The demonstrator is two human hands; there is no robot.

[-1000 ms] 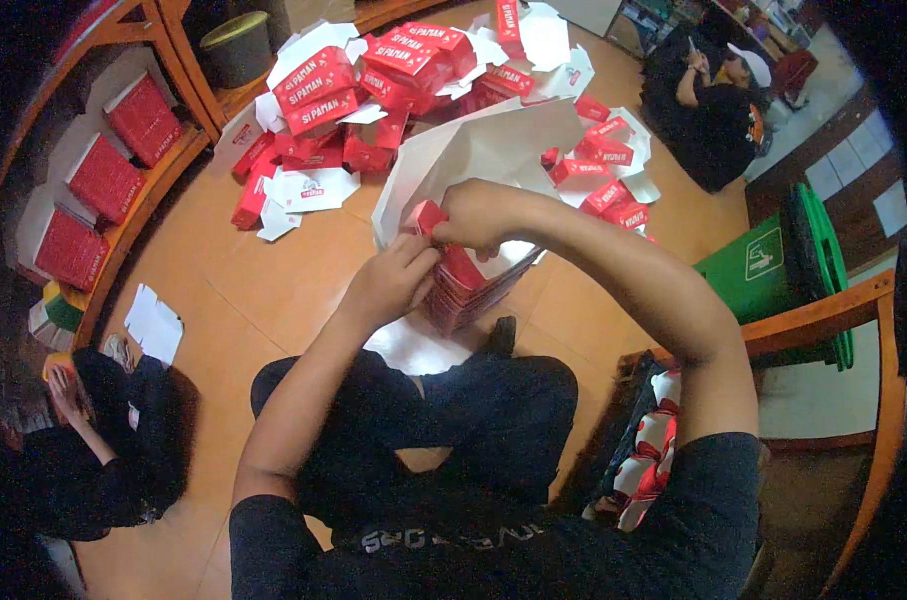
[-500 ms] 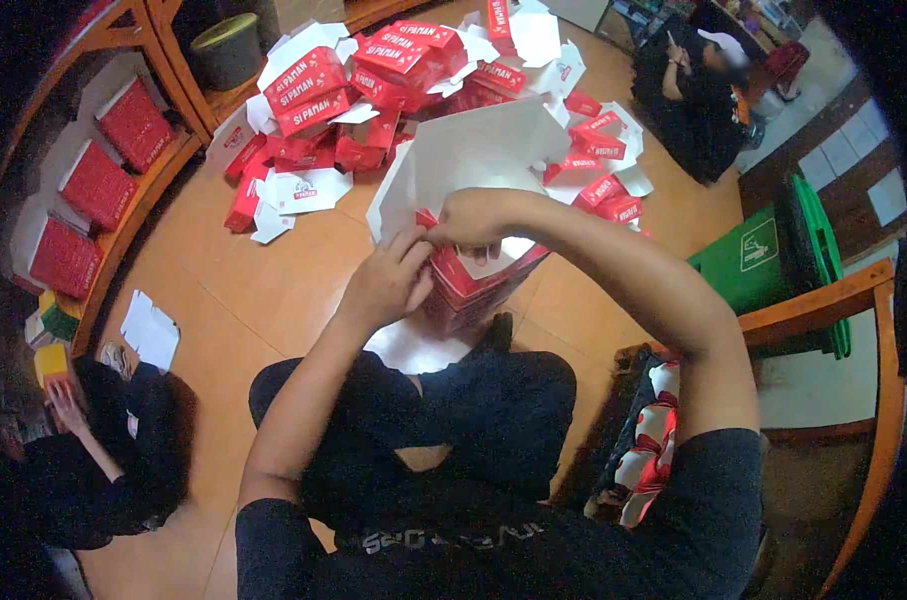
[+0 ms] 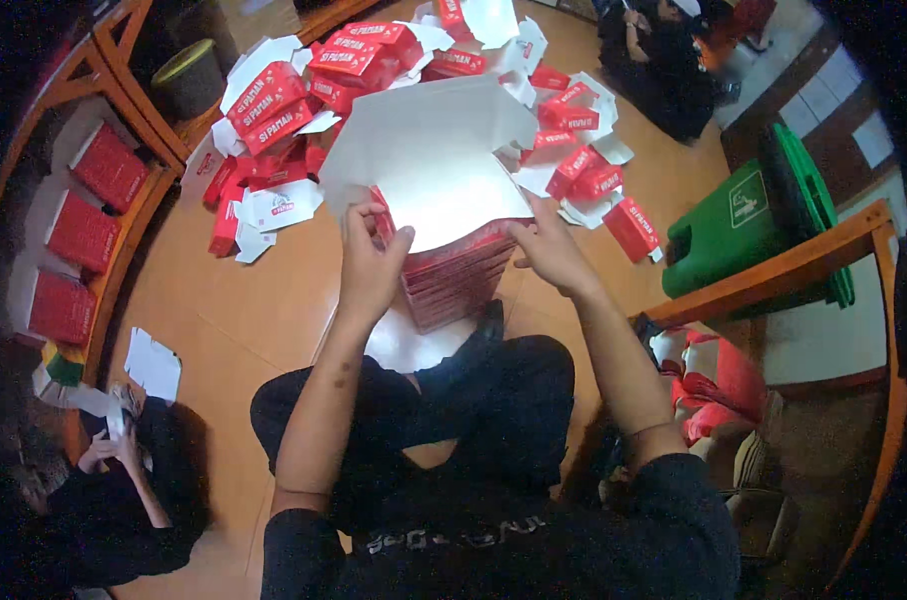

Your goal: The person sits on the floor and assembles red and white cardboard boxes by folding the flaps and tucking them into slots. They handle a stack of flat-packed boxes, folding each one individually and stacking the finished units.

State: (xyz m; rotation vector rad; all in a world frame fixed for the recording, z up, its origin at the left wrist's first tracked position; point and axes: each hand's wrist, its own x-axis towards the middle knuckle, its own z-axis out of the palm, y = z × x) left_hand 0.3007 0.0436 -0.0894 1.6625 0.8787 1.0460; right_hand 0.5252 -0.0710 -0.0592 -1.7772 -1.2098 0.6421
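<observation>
In front of my crossed legs stands a stack of red cartons (image 3: 461, 287), nested or laid one on another. On top sits an open cardboard box (image 3: 452, 200), white inside and red outside, with its wide white lid flap raised at the far side. My left hand (image 3: 372, 262) pinches the box's near left corner, thumb on the near side and fingers around the red side wall. At the near right corner, my right hand (image 3: 554, 248) grips the edge between thumb and fingers.
Beyond the box lies a large heap of folded red-and-white boxes (image 3: 359, 55). Red cartons (image 3: 82, 230) stand on a wooden shelf at left. One person (image 3: 139, 500) sits at lower left, another (image 3: 654, 70) at upper right. A green bin (image 3: 724, 235) stands behind a wooden rail (image 3: 774, 275).
My right hand has gone from the box's left corner to its right corner. My left hand still holds the left side. The person at left has swapped a yellow object for a pale one.
</observation>
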